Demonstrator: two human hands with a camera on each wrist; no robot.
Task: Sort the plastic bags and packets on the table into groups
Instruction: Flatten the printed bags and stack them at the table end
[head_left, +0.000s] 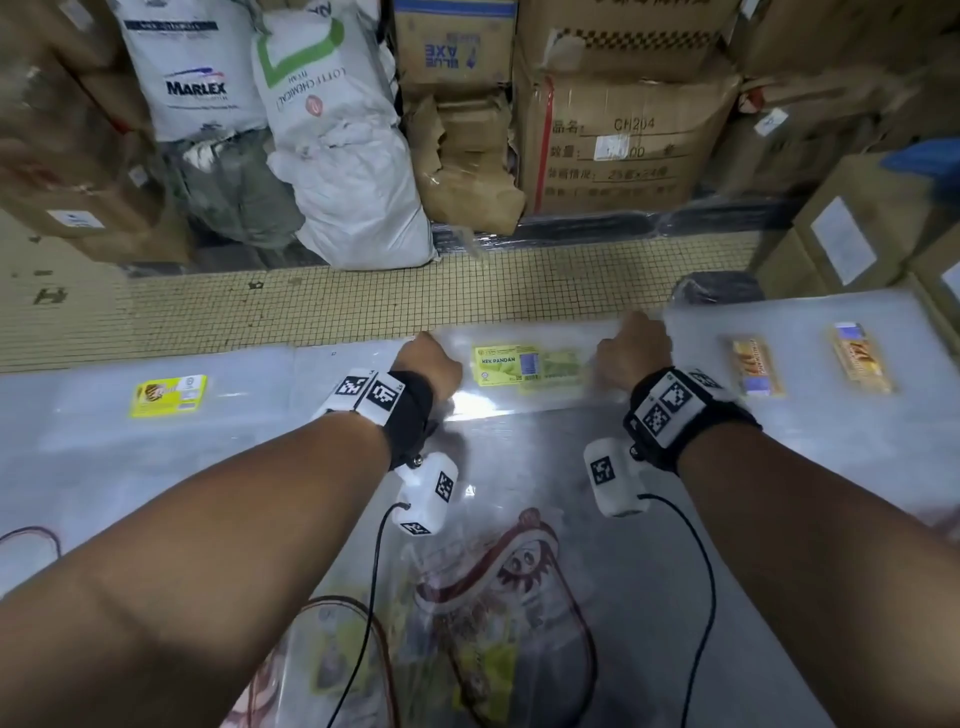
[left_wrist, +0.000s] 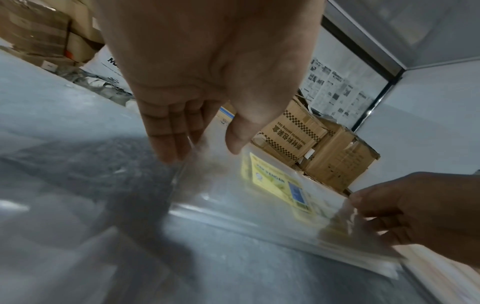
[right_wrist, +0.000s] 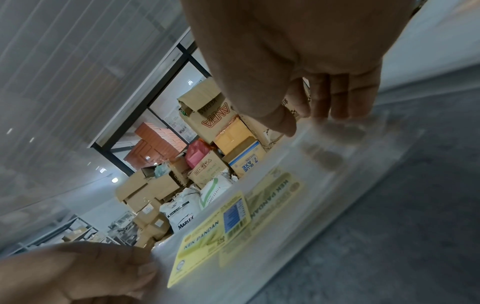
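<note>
A clear plastic bag with a yellow-green "KEK PANDAN" label (head_left: 524, 364) lies stretched along the far edge of the grey table (head_left: 701, 649). My left hand (head_left: 423, 345) pinches its left end between thumb and fingers (left_wrist: 166, 144). My right hand (head_left: 636, 327) pinches its right end, with the thumb (right_wrist: 283, 121) over the film. The wrist views show the same bag (left_wrist: 272, 185) (right_wrist: 221, 226) slightly lifted between both hands. A yellow-labelled bag (head_left: 169, 396) lies flat at the far left. Two orange-labelled bags (head_left: 756, 366) (head_left: 862, 358) lie at the far right.
A loose pile of clear bags, one with a red cartoon print (head_left: 498, 571), covers the near middle of the table. Black cables (head_left: 701, 571) hang from my wrist cameras. Beyond a tiled floor strip (head_left: 363, 296) stand white sacks (head_left: 337, 130) and cardboard boxes (head_left: 623, 130).
</note>
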